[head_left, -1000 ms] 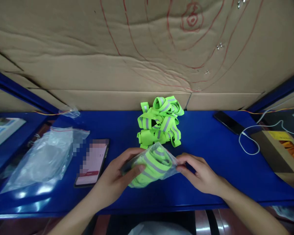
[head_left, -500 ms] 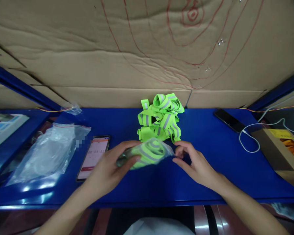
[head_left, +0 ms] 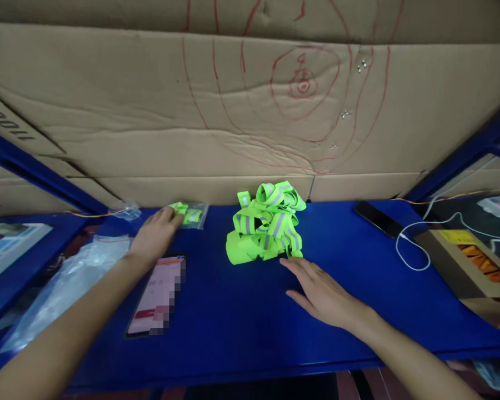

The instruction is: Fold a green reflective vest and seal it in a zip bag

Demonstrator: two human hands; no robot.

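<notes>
In the head view my left hand is at the back left of the blue table, fingers closed over the left end of a clear zip bag with a neon-green reflective strap in it. Its fingertips are partly hidden. My right hand is open, fingers stretched out and thumb apart, holding nothing. Its fingertips reach the front right edge of a heap of loose neon-green reflective straps with silver stripes, close to or touching it.
Left of centre lies a phone with a lit screen. Clear plastic bags lie beyond it, partly behind my left forearm. A dark phone, a white cable and an open cardboard box are on the right. Cardboard walls the back.
My left hand has carried the bagged strap from the middle front to the back left. My right hand has come away from the bag and opened. The view has tilted up.
</notes>
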